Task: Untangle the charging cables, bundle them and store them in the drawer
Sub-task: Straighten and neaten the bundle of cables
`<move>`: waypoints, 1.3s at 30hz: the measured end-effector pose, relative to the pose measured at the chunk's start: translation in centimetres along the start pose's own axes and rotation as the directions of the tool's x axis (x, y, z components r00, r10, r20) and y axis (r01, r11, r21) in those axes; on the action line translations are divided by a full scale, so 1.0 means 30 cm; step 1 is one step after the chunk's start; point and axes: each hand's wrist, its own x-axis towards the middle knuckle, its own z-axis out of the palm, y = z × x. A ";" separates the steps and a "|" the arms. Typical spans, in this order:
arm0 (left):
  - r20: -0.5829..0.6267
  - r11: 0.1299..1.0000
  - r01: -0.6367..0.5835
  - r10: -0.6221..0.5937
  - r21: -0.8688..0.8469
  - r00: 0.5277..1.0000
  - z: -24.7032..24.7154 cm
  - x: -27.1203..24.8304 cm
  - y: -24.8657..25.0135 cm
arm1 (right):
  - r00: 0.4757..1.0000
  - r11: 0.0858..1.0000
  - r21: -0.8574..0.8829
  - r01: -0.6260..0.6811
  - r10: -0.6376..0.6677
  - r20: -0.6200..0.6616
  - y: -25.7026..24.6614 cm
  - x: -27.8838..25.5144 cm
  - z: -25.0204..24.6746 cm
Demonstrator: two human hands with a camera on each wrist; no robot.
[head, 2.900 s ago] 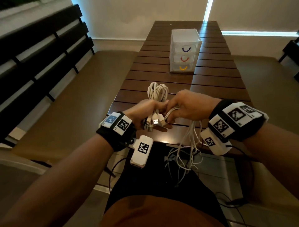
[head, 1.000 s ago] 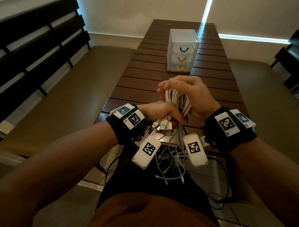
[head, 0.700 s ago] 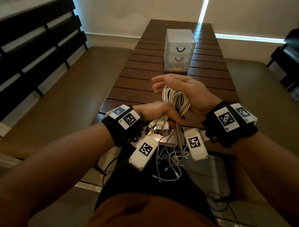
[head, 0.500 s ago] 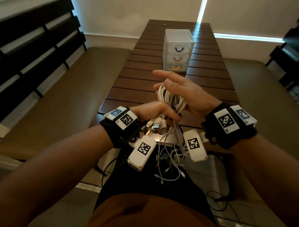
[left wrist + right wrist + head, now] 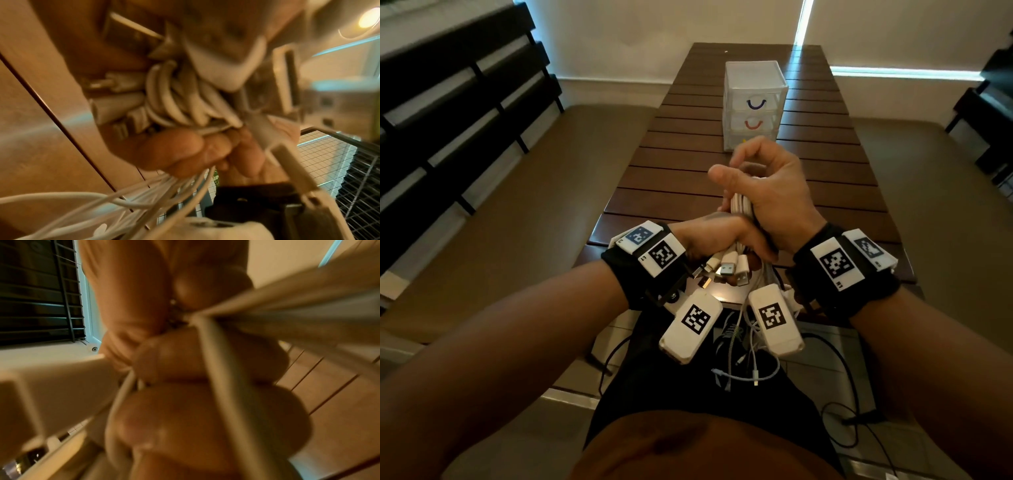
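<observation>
While both hands (image 5: pixel 726 236) grip, cables (image 5: pixel 741 205) run between fingers (image 5: pixel 174 151).

The charging cables (image 5: pixel 743 205) are white, with white plug housings and silvery metal tips, one showing blue inside. The drawer unit (image 5: pixel 755 102) is translucent white, its top handle dark blue, the middle one red, and a bit of yellow shows on the lowest. The counter (image 5: pixel 688 164) is dark brown slats with darker gaps, and both wristbands (image 5: pixel 859 284) are black with white tags printed in black square codes.
</observation>
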 end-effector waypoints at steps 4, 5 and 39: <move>0.084 0.996 0.067 -0.061 -0.063 0.995 0.002 -0.001 -0.012 | 0.998 0.994 -0.098 0.039 -0.043 -0.042 0.000 -0.003 0.003; 0.117 0.993 0.076 -0.065 -0.087 0.991 0.000 -0.004 -0.014 | 0.997 0.991 -0.122 0.046 -0.053 -0.053 0.000 -0.002 -0.001; -0.067 0.909 -0.159 0.144 -0.384 0.987 -0.028 -0.019 -0.044 | 0.963 0.958 -0.287 -0.014 0.091 0.255 0.010 0.034 -0.073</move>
